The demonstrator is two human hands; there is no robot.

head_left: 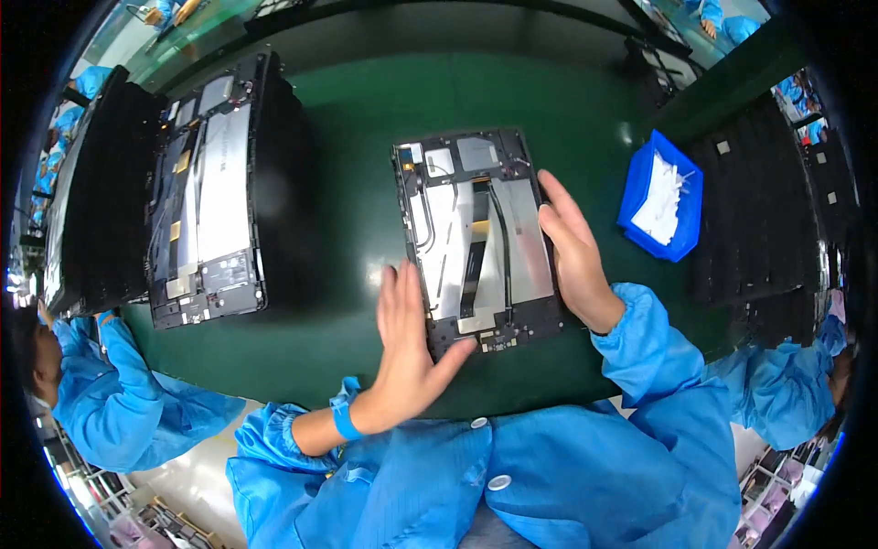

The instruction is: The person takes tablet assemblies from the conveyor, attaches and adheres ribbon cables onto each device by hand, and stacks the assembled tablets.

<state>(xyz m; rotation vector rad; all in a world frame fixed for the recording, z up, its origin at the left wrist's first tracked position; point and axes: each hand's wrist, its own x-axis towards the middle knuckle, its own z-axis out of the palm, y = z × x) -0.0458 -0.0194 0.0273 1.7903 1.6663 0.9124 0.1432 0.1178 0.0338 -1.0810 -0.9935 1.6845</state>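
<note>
An opened tablet housing (528, 247) lies on the green table in front of me, its silver inner plate, black ribbon cables and small circuit parts facing up. My left hand (404, 361) rests against its lower left edge, fingers stretched out and the thumb spread over the near edge. Along the right edge, my right hand (578, 261) is held with straight fingers and the thumb apart. Neither hand is closed round the housing. A blue wristband (345, 412) circles my left wrist.
Tall stacks of similar tablet housings (224, 183) stand at the left. To the right are a blue bin (629, 215) holding white pieces and dark stacked panels (754, 210). Co-workers in blue sleeves (119, 403) sit on both sides. The green table (366, 101) reaches a dark raised back edge.
</note>
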